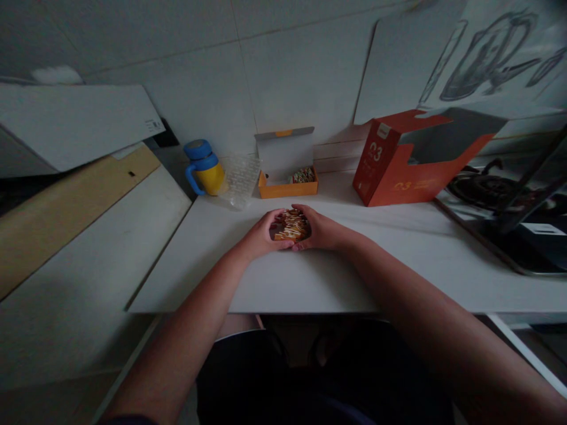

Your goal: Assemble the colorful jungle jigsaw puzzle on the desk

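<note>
My left hand [266,234] and my right hand [319,229] curve round a brown piece with golden and white stripes [293,225], which looks like a drizzled doughnut. The fingertips of both hands nearly meet at its far and near sides. It is over the middle of the white table; whether it touches the tabletop I cannot tell. Just behind it stands a small orange box [287,190] with its lid raised. In that box's right part lies a dark piece with pale specks [303,175].
Left of the small box are crumpled bubble wrap [241,180] and a blue and yellow mug [208,171]. A large orange carton [398,165] stands at the back right. Farther right is a dark tray [527,254] with black items. White and brown boards [80,206] lean at the left.
</note>
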The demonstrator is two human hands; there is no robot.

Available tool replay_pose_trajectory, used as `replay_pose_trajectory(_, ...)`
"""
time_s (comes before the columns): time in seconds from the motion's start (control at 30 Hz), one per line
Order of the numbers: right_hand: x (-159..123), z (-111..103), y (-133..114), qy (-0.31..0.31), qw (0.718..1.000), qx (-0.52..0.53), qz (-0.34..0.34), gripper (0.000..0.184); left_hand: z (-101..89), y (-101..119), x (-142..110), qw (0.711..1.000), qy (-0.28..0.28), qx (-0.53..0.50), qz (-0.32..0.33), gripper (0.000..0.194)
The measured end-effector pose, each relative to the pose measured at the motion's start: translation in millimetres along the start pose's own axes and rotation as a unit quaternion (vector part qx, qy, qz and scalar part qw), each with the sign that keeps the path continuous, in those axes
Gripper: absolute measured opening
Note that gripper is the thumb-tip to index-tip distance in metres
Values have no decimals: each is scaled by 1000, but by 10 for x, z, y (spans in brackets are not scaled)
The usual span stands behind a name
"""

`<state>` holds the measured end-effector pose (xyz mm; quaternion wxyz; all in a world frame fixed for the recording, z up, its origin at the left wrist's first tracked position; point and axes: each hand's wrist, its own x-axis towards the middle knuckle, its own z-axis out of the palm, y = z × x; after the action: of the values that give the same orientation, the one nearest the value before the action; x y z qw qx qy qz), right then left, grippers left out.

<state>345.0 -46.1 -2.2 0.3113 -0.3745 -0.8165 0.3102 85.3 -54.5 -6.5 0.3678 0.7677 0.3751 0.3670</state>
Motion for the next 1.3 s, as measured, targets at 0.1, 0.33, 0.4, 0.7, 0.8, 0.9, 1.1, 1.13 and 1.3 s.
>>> replay_pose_trajectory(0.1,-1,-19,-28,-1,1000,-4,-5,125,-4,5,-6,1000,4,4,-1,101)
replay_pose_trajectory(0.33,-4,-9,-67,13,1000,-5,-22,108,-18,7,-13,1000,0,20,6,101)
replay_pose_trajectory(0.4,-1,-4,-79,19,999,-10,-26,107,-21,15,-15,999,6,32,11,103)
replay_pose_trajectory(0.7,34,-6,-126,52,994,-72,-63,107,-39,71,-9,996,36,78,40,101)
replay_pose_trajectory(0.8,37,-4,-115,54,994,-75,-61,109,-45,70,-3,995,35,85,40,100)
replay_pose_trajectory(0.9,33,-5,-117,57,994,-71,-55,109,-45,68,0,995,33,85,39,100)
replay_pose_trajectory(1.1,28,-3,-104,63,994,-70,-52,108,-29,84,-1,996,36,78,27,95)
replay_pose_trajectory(1.13,28,-1,-93,62,994,-70,-50,109,-28,87,0,996,37,78,24,94)
replay_pose_trajectory(1.3,26,-16,-29,54,996,-65,-21,116,-62,62,13,990,76,118,13,86)
